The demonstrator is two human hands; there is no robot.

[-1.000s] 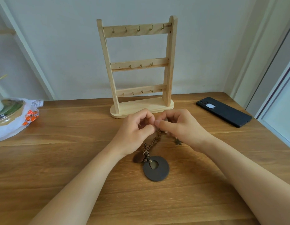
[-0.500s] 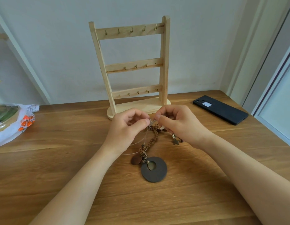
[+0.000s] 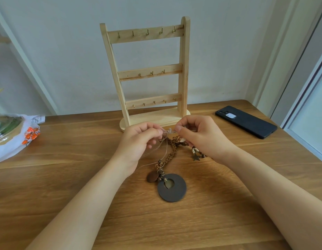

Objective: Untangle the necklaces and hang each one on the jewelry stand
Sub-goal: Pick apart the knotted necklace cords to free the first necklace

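- The step in hand looks like the untangling, and early in it: no hook on the jewelry stand (image 3: 184,69), upper centre of the frame, carries anything yet.
- The left hand (image 3: 138,139) and right hand (image 3: 198,136) meet mid-frame, just in front of the stand's base. Both sets of fingers (image 3: 181,129) are curled, thumb and forefinger pinching a small clear piece (image 3: 168,131) between them. It is probably a clasp, though too small to be sure.
- The necklaces (image 3: 172,152) hang from that pinch as one bundle: a braided brown cord, a thin pale string (image 3: 156,154), and a shell strand with a star charm (image 3: 196,157) passing under the right hand.
- The dark ring pendant (image 3: 172,187) lies flat on the table (image 3: 66,177), lower centre.
- The next move likely calls for freeing the clear piece, then drawing the thin string out of the braid gently so no loop tightens.
- On the wooden table, a black phone (image 3: 246,121) lies at right and a white plastic bag (image 3: 16,141) with orange print at the left edge.
- Behind is a pale wall (image 3: 66,51), with a light frame along the right edge.
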